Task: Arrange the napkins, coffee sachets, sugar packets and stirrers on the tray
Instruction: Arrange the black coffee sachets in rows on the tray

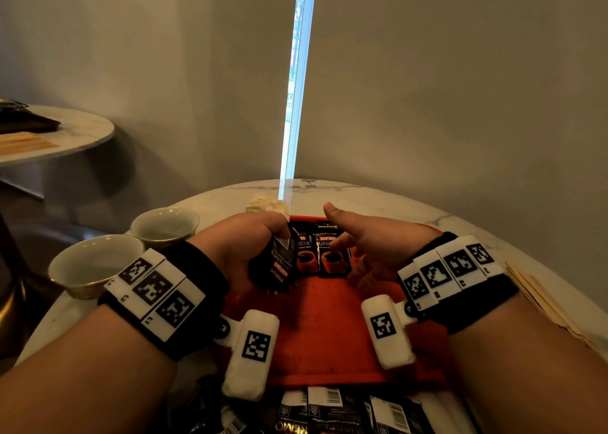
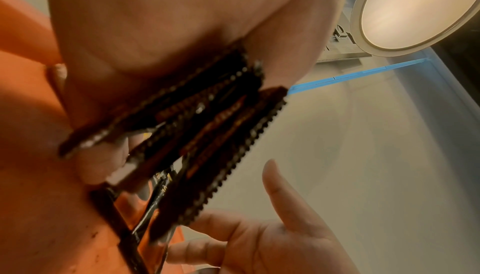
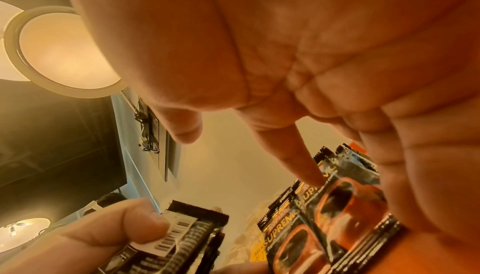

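On my far left two little cups (image 1: 98,262) sit on the table (image 1: 394,203). They are not part of this job, so I leave them alone.

Next comes my left hand (image 1: 237,249). Its fingers and thumb are curled round a small stack of coffee sachets (image 1: 276,262), and I hold them up just over the red tray (image 1: 322,335). The wrist view shows the sachet edges fanned out a bit, so I think I should squeeze gently and keep them neat.

In the middle, two laid sachets (image 1: 317,252) lie flat on the far part of the tray, side by side, picture side up.

Then comes my right hand (image 1: 365,246). It is open, with the thumb up, and one finger (image 3: 306,167) presses on a laid sachet.

I think the step now is to add one more sachet to the row. To do it well, I should keep that finger down so the row does not slide, and lay the next one close beside them, facing the same way.

More loose sachets (image 1: 332,410) wait by the near edge of the tray. On my far right some flat paper things (image 1: 539,298) lie on the table. I cannot tell what they are.
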Motion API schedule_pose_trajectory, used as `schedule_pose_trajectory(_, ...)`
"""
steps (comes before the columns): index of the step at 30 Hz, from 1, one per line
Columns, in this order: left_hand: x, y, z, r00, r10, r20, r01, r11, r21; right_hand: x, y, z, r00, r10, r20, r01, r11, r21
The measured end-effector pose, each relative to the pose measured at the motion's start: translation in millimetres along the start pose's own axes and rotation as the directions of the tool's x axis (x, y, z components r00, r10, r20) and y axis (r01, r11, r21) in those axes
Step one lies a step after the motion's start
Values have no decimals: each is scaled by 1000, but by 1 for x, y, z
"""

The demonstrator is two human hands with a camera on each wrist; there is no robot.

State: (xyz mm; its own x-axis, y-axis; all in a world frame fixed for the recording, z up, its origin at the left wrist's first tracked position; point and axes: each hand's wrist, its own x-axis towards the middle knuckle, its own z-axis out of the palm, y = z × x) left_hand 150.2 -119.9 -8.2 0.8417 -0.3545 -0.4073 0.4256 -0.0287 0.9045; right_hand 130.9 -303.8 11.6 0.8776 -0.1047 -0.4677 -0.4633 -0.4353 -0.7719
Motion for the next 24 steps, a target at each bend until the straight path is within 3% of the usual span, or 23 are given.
schedule_pose_trajectory(9,1,1,-3,1000,0,-15,0,1000,-16,5,1,-6,992,-118,-43,115,990,-81)
schedule_pose_trajectory(15,1,2,-4,999,18,-27,-19,999,-42,2,-1,-3,981,-185,53,190,978,-92)
schedule_pose_trajectory(17,1,2,-4,999,35,-24,-36,997,-67,1,-1,-2,949,-311,43,314,946,-77)
schedule_pose_trajectory(20,1,3,-6,995,95,4,-93,982,-167,0,-1,-2,859,-509,59,512,854,-95)
schedule_pose_trajectory(24,-6,6,-4,986,139,96,-102,945,-311,0,-3,3,803,-587,103,593,804,-38)
